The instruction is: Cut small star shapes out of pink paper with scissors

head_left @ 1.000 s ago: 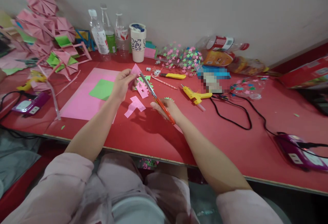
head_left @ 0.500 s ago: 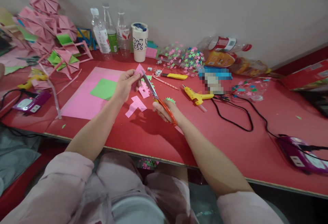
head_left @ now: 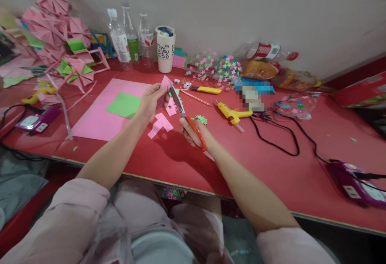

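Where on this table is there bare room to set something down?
Bare table between right forearm, black cord and right-hand power strip; a smaller patch between the forearms, nearer than the pink scrap. Crowded: along the wall and by the pink models.

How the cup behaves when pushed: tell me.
Tall and tapering to a narrower base, the cup may tip if pushed high up. Being round, it could roll once down. It looks opaque, hiding any contents, so its weight is uncertain.
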Demonstrator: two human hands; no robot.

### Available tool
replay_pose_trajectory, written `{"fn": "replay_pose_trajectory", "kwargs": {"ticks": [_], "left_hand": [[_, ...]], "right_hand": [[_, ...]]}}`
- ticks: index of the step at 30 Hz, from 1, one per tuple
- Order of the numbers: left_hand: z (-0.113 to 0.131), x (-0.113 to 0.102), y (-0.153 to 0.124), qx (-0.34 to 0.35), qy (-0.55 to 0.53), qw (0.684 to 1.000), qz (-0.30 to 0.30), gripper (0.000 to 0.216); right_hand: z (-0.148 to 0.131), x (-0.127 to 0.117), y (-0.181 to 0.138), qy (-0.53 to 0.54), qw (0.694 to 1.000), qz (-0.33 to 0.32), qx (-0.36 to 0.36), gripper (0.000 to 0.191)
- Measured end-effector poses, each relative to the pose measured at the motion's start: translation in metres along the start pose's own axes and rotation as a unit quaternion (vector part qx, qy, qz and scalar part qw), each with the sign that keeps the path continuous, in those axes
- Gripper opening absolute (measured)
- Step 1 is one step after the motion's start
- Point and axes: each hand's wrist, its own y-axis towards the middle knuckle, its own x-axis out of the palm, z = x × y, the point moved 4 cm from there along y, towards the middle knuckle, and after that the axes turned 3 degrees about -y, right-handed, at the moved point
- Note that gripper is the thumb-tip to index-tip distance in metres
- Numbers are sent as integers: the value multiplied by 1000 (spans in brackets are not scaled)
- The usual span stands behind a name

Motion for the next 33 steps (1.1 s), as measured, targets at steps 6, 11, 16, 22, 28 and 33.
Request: {"fn": "replay_pose_trajectory", "kwargs": {"ticks": [6, 11, 16, 22, 28, 33], "left_hand": [[1, -2, 1, -18, -7, 1000, 6, 14], [2, -4, -1, -80, -73, 994, -13, 19], [-2, 10, -9, -115, -143, 978, -97, 9], [-7, 10, -6, -74, -159, 983, -59, 10], [-8, 5, -3, 31, -86, 995, -30, 28], [2, 1, -13, 174, 35, 984, 30, 35]], "right_hand": [[3, -2, 2, -10, 1000, 5, 7, 48], [6, -5, 4, 34, 998, 46, -4, 50], [9, -6, 6, 106, 993, 42, -30, 54], [9, -1, 5, 107, 992, 42, -49, 53], [9, 9, 2, 95, 995, 13, -36, 51], [7, 11, -1, 81, 996, -3, -38, 50]]}}
